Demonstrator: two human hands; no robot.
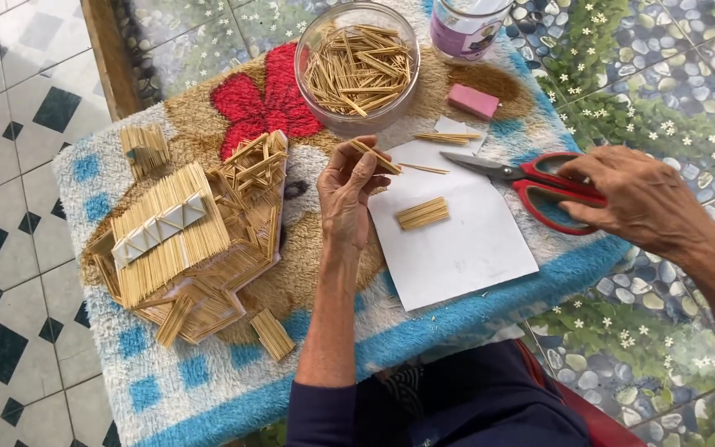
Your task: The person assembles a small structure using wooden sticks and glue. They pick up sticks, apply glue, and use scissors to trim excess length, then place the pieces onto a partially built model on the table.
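Two thin sticks (376,157) were pinched in the left hand (349,194) above the white paper (457,240), light and easy to snap, best held mid-length, while the right hand (635,199) closed around the red scissors (531,184).

At frame centre, a left hand (347,192) pinches a few thin wooden sticks (376,156) above a white paper sheet (457,240). At right, the right hand (635,199) grips red-handled scissors (531,180). A small stick bundle (422,213) lies on the paper. A stick-built model house (188,232) sits at left, a glass bowl of sticks (357,68) at top.
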